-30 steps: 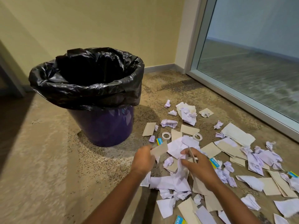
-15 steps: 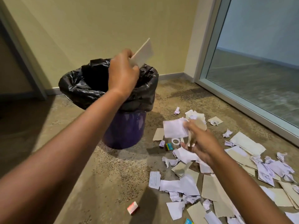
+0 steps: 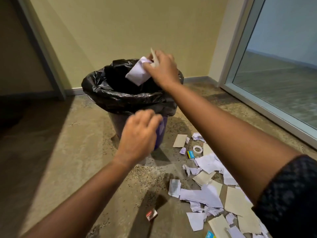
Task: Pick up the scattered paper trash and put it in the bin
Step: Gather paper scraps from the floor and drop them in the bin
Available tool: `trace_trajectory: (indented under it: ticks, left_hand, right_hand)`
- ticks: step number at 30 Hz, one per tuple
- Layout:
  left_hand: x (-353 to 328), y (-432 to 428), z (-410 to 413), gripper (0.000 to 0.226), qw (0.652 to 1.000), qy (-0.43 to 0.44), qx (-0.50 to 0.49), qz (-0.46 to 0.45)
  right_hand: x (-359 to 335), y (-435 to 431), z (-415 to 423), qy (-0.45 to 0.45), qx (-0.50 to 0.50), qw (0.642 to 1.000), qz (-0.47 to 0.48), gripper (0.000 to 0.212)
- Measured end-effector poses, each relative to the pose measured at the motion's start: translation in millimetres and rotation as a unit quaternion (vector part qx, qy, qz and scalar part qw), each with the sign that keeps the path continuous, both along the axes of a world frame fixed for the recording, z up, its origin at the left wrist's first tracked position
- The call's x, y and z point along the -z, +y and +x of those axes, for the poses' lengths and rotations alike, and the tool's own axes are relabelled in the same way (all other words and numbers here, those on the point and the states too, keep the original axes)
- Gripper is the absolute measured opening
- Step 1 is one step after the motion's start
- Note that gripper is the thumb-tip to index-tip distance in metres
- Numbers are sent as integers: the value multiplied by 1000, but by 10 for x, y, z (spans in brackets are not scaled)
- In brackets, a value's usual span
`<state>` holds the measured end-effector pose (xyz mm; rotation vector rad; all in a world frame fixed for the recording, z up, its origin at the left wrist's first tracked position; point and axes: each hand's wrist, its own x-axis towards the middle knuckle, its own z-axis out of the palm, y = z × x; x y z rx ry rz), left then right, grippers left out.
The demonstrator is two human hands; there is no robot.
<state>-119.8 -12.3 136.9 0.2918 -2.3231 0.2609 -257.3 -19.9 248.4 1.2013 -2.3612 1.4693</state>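
Observation:
A purple bin (image 3: pixel 161 129) lined with a black bag (image 3: pixel 106 93) stands on the floor near the wall. Over its mouth my right hand (image 3: pixel 163 69) grips a white sheet of paper (image 3: pixel 137 74) and a thin beige card (image 3: pixel 154 57). In front of the bin, lower down, my left hand (image 3: pixel 139 134) hangs with loosely curled fingers and nothing in it. Scattered paper trash (image 3: pixel 204 194) covers the floor at the lower right: white sheets, crumpled scraps and beige cards.
A tape roll (image 3: pixel 197 149), a small blue-yellow box (image 3: pixel 190 154) and a red-white box (image 3: pixel 151 215) lie among the litter. A glass door (image 3: pixel 283 66) runs along the right. A dark door frame (image 3: pixel 39 48) stands at the left.
My left hand dropped its beige card and came down in front of the bin. My right hand rose from the floor litter to above the bin with the paper.

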Motion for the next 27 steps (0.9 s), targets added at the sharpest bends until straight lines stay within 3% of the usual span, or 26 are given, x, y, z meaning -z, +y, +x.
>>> trace_trajectory:
  ticks: [2, 4, 6, 8, 9, 12, 16, 18, 21, 24, 27]
  left_hand:
    - [264, 120, 137, 25, 987, -145, 61, 29]
    - [522, 256, 296, 29, 952, -274, 107, 85]
    - [755, 349, 435, 42, 894, -427, 107, 88]
    - [976, 414, 553, 53, 801, -582, 72, 122]
    - [1046, 446, 590, 58, 775, -613, 63, 142]
    - [1208, 463, 625, 62, 758, -623, 47, 185]
    - [1240, 509, 549, 40, 781, -575, 41, 241]
    - [1261, 527, 471, 33, 795, -536, 43, 280]
    - [1341, 530, 296, 34, 809, -461, 21, 363]
    - [1399, 586, 58, 48, 811, -404, -4, 423]
    - [1432, 686, -151, 53, 792, -389, -37, 468]
  right_hand:
    - [118, -65, -7, -12, -42, 995, 88, 65]
    - [187, -30, -5, -18, -53, 993, 103, 81]
    - [239, 91, 33, -10, -51, 998, 46, 79]
    - [355, 300, 117, 11, -40, 999, -31, 62]
    - [455, 424, 157, 26, -28, 997, -66, 52]
    - [873, 823, 237, 38, 20, 995, -88, 36]
    - [1666, 1423, 262, -29, 52, 993, 100, 32]
    - [2008, 1717, 289, -66, 40, 963, 258, 43]
    - [2303, 2055, 351, -117, -19, 880, 460, 84]
    - [2462, 2241, 438, -131, -62, 827, 544, 104]
    - [2534, 2282, 512, -118, -76, 812, 567, 102]
